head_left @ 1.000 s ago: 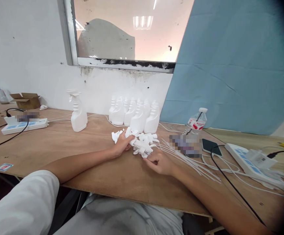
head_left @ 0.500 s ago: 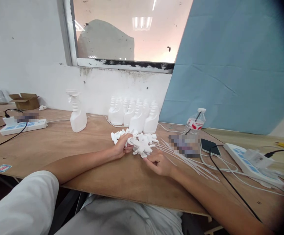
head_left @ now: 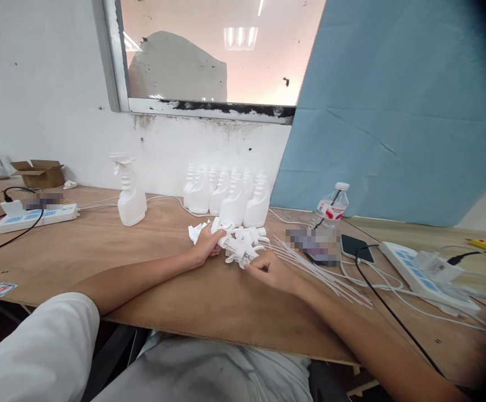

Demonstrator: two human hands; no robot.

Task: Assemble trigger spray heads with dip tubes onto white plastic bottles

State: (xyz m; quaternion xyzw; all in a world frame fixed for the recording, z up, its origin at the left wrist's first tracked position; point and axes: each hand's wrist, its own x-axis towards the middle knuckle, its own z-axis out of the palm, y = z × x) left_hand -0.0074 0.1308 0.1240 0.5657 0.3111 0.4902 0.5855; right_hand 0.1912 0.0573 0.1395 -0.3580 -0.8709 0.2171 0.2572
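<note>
My left hand [head_left: 206,244] is closed around a white trigger spray head [head_left: 218,227], part of it hidden by the fingers. Just to its right, my right hand [head_left: 268,270] is closed in a pinch, its fingertips at the edge of a pile of white spray heads [head_left: 241,245]. Whatever the right fingers grip is too small to make out. Beside that hand, several thin white tubes [head_left: 318,272] lie fanned out on the wooden table. Several white bottles without heads [head_left: 232,202] stand behind the pile.
One white bottle with a spray head [head_left: 131,198] stands to the left. Rightward are a clear drink bottle [head_left: 332,209], a phone [head_left: 357,248], cables and a power strip [head_left: 427,279]. Another power strip [head_left: 37,218] and a cardboard box [head_left: 38,174] are at far left.
The spray head in my left hand has tilted, and my right hand has turned slightly with its fingers still pinched. The whole view has shifted a little.
</note>
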